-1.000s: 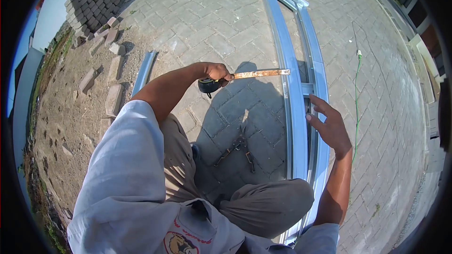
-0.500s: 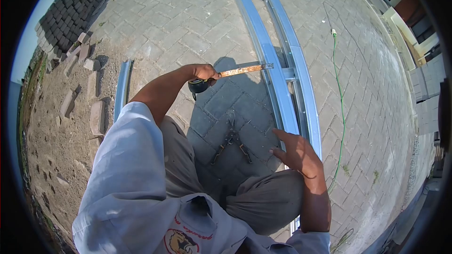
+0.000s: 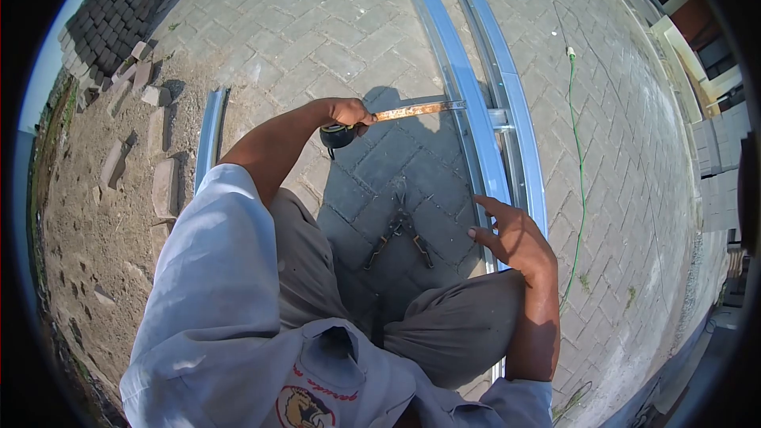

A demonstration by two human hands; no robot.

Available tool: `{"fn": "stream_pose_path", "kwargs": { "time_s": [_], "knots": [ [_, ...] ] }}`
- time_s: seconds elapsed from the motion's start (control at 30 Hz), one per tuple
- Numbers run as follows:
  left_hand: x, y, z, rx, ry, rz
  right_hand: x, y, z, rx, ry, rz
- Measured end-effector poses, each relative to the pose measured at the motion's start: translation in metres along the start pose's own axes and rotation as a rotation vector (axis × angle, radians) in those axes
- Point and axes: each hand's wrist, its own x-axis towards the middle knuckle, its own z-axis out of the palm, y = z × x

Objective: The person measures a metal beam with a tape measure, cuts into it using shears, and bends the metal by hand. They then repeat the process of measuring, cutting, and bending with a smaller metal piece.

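My left hand [image 3: 349, 113] is closed round a black tape measure [image 3: 338, 136]. Its rusty, worn blade [image 3: 416, 111] is pulled out to the right, the tip at the near edge of a long bluish metal channel frame [image 3: 473, 115]. Over the lower part of that frame, my right hand [image 3: 511, 231] has its thumb and forefinger apart and nothing between them; whether it touches the metal is unclear. Snips with orange-marked handles [image 3: 401, 226] lie spread on the paving in my shadow, between the two hands and in front of my knees.
A short metal channel [image 3: 211, 131] lies at left beside loose bricks [image 3: 166, 188] on sandy ground. A brick stack [image 3: 119, 20] stands at the far left. Right of the frame, a green cable [image 3: 580, 166] runs along the paving [image 3: 626, 127].
The blade tip has moved slightly right, onto the frame's near edge. My right hand is a little further right and nearer the frame. The view has shifted slightly.
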Motion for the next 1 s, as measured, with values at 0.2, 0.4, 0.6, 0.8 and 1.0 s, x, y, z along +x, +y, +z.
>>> {"fn": "stream_pose_path", "kwargs": {
  "time_s": [0.2,0.4,0.6,0.8,1.0],
  "knots": [
    [0.002,-0.03,-0.022,-0.045,0.124,0.023,0.004,0.003,0.001,0.018,0.053,-0.05],
    [-0.066,-0.037,0.006,-0.146,0.41,0.225,0.005,0.001,0.01,-0.013,-0.041,0.068],
    [-0.085,-0.099,0.157,-0.806,0.407,0.134,0.035,0.016,0.027,-0.166,-0.238,0.099],
    [-0.066,-0.068,0.219,-1.27,0.481,0.235,0.125,-0.015,0.113,0.142,-0.376,-0.055],
    [-0.042,-0.066,0.218,-1.515,0.701,0.362,0.227,0.038,0.3,1.091,-0.279,-0.109]
  ]
}}
